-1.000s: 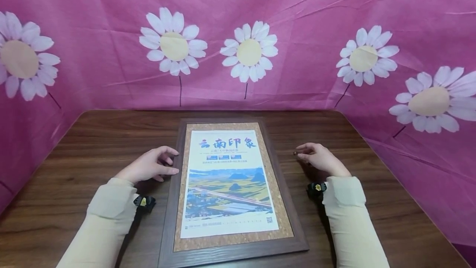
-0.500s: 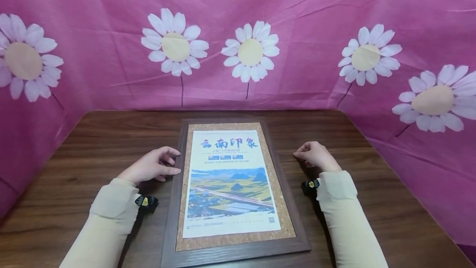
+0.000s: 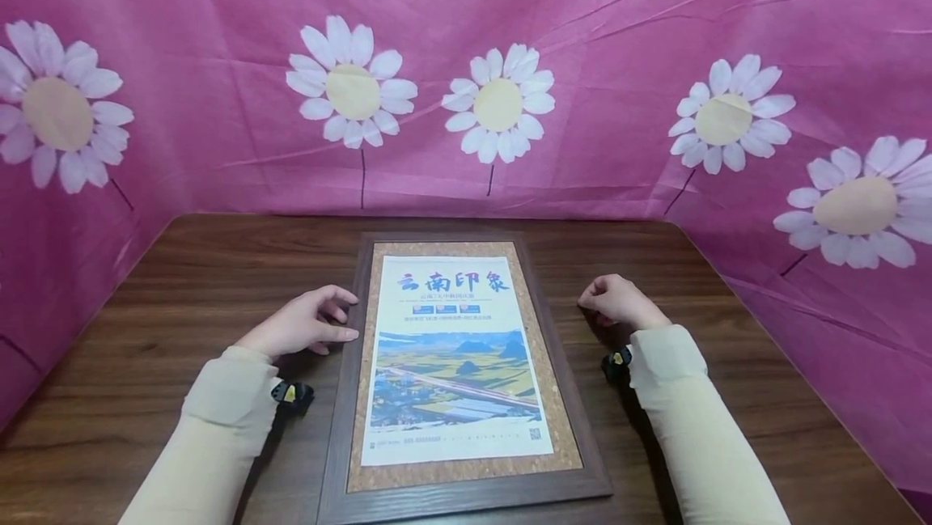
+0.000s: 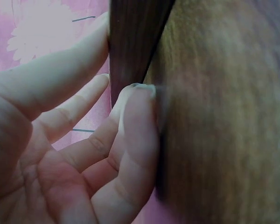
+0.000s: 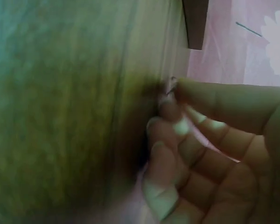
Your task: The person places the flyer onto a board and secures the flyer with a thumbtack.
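In the head view a cork board in a dark wooden frame lies on the table. A printed poster with a landscape picture covers most of the cork. My left hand touches the frame's left side with thumb and index fingertips; in the left wrist view the other fingers bend down beside the frame's side. To the right of the board, my right hand pinches a small shiny piece between thumb and index finger, low over the table; its kind I cannot tell.
The brown wood-grain table reaches back to a pink cloth with large white flowers, which also hangs at both sides. Each wrist wears a small black strap-on device over a pale sleeve.
My right hand has shifted slightly toward the board, and its fingertips now hide the small piece in the head view. My left hand stays at the frame. The whole head view has drifted a little.
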{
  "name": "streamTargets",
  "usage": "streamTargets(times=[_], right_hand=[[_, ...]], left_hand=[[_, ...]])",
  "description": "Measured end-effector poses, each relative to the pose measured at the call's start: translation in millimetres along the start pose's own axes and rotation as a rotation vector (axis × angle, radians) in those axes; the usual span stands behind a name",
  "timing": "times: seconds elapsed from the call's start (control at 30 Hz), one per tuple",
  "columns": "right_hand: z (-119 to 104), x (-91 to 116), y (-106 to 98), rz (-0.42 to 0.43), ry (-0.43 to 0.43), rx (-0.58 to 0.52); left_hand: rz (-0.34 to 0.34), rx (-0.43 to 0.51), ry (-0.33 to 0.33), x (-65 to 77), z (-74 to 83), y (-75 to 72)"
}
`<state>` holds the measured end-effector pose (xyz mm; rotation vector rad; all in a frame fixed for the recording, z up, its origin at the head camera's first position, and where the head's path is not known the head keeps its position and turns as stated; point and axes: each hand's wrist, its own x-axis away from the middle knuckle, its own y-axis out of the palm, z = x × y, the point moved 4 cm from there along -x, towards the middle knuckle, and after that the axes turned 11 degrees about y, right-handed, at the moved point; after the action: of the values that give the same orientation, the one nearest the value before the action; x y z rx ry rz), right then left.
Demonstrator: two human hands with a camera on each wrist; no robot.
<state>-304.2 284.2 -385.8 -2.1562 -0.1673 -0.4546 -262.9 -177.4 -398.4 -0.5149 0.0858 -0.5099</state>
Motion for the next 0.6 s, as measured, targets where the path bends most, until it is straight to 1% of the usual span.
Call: streamTargets(times=[0.1, 0.27, 0.43, 0.6], right_hand=[[-8, -4, 1, -0.001, -0.044, -0.013], [-25, -7, 5, -0.02, -0.066, -0.033], [-47, -9, 11, -0.049, -0.107, -0.127], [-68, -13, 11, -0.035, -0.134, -0.194]], left_hand=[[0.004, -0.01, -0.003, 0.5, 1.4, -1.0], [0.008, -0.002, 0.0, 0.5, 0.9, -1.9], [0.008, 0.002, 0.0, 1.0, 0.5, -2.1], [0.009, -0.002, -0.001, 1.4, 0.9, -1.4]])
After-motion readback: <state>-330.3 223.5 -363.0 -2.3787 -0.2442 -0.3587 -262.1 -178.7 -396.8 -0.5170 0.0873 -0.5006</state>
